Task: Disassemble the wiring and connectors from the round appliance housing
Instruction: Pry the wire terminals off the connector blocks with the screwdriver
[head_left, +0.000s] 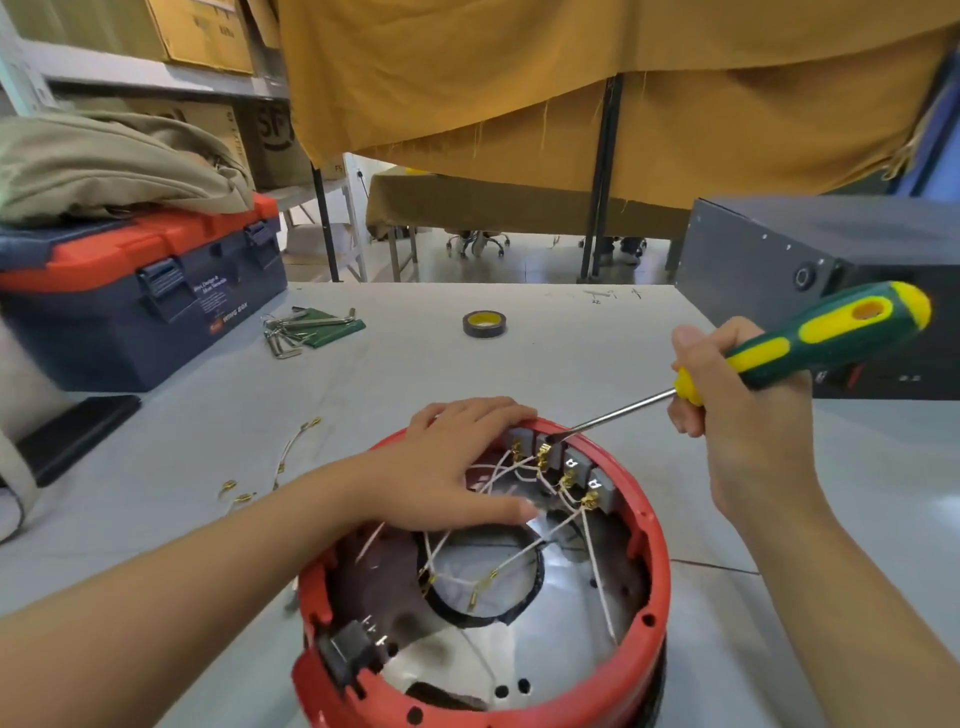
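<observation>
I see my left hand (457, 467) lying flat, fingers straight, on the far-left rim of the red round housing (644, 525) on the tabletop (545, 358), grey connectors (563, 460) just right of it, my right hand (737, 415) clamped round the screwdriver (810, 343), shaft slanting down-left, tip touching a connector.

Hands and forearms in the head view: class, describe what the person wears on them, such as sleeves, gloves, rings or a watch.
Both hands, left and right, are bare: no gloves, rings or watch show. Both forearms are uncovered up to the frame edges, with no sleeve in view.
</observation>
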